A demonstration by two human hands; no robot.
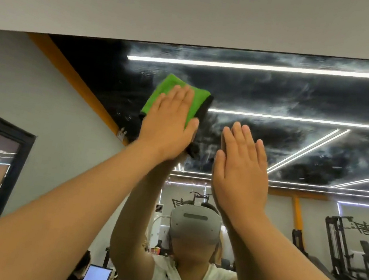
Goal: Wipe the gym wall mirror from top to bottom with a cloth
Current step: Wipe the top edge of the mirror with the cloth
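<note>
both arms up. left hand (169, 122) flat on the green cloth (162, 92), fingers straight & pressed together, pushing it against the mirror (307, 99) near its top edge, left of centre. right hand (239, 168) just beside it w/ nothing in it, fingers straight & together too, can't tell if it's touching the glass tbh. glass around the cloth is streaky. further back in the reflection: ceiling light strips (264, 67), gym machines (343, 247), a laptop (97, 276)

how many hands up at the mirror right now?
2. Left hand presses the green cloth flat high on the mirror; right hand, bare and flat, is beside it, lower right.
</note>
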